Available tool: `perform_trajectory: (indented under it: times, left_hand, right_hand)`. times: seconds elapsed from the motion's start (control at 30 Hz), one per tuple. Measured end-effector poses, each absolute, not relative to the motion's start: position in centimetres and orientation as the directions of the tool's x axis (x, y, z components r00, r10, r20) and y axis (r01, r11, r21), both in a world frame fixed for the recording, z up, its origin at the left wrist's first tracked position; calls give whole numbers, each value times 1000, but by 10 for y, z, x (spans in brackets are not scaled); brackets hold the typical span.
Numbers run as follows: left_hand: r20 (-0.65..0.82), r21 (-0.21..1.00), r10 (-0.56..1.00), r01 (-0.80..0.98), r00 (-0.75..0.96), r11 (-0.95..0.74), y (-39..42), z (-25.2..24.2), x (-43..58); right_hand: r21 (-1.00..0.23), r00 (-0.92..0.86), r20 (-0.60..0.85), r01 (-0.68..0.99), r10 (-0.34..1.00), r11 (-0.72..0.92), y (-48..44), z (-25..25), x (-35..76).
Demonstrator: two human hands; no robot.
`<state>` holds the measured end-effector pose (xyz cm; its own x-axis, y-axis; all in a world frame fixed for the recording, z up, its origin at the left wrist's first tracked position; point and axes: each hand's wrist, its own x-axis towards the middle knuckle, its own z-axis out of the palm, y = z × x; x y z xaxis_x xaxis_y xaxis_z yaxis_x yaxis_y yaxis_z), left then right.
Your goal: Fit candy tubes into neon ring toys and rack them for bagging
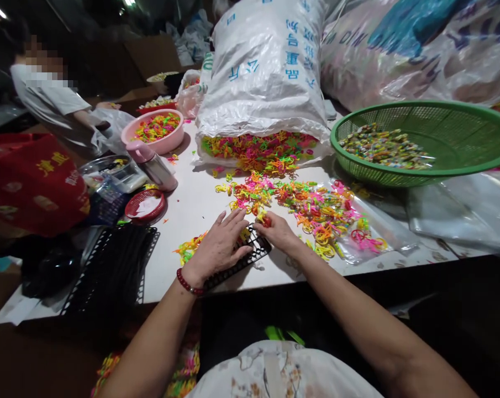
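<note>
A black perforated plastic tray [258,247] lies at the table's front edge. Across its left part rests my left hand [221,246], fingers stretched out and a dark red bead bracelet at the wrist; yellow bits show beside its fingertips. My right hand [279,231] is closed at the tray's far right corner, pinching small red and yellow plastic pieces [265,219]; their exact shape is partly hidden by the fingers. Just beyond both hands spreads a loose pile of bright plastic pieces [324,213]. A smaller heap [189,249] lies left of my left hand.
A big white woven sack [262,72] spills pieces onto the table. Right of it stands a green mesh basket [461,160]. To the left are a pink basin [173,141], a flask [154,166], a red basket [161,210] and stacked black trays [109,265]. A person [51,99] works far left.
</note>
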<state>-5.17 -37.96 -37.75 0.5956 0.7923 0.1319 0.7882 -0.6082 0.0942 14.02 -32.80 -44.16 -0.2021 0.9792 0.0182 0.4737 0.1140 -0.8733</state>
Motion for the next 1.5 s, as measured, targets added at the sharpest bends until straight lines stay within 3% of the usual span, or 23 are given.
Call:
perform_trajectory:
  times: [0.1, 0.43, 0.57, 0.8, 1.1, 1.23, 1.33, 1.5]
  left_hand:
    - [126, 102, 797, 791, 591, -603, -380, -379, -53]
    - [174, 153, 813, 800, 555, -579, -383, -379, -51]
    - [142, 110, 811, 805, 568, -583, -381, -381, -50]
    - [121, -4, 810, 816, 574, -578, -379, -384, -46]
    - [116, -53, 815, 823, 568, -566, -379, -383, -42]
    - [116, -48, 814, 822, 569, -567, -379, -383, -44]
    - [129, -42, 811, 820, 570, -570, -380, -382, -44]
    - [147, -20, 809, 820, 569, -572, -381, -384, -42]
  right_hand:
    - [-889, -263, 57, 425, 963, 169, -320, -453, 124]
    - [-804, -372, 124, 505, 920, 312, -318, -456, 124]
    - [-755, -461, 178, 503, 869, 421, -318, -461, 126]
    - [-609, -553, 21, 653, 833, 449, -315, -453, 125]
    - [-631, -588, -2, 628, 809, 455, -313, -434, 128]
    - [-678, -515, 120, 582, 849, 449, -317, -423, 178]
    - [-563, -492, 172, 662, 853, 495, -331, -420, 228]
    - [-328, -603, -26, 759, 797, 563, -359, -421, 259]
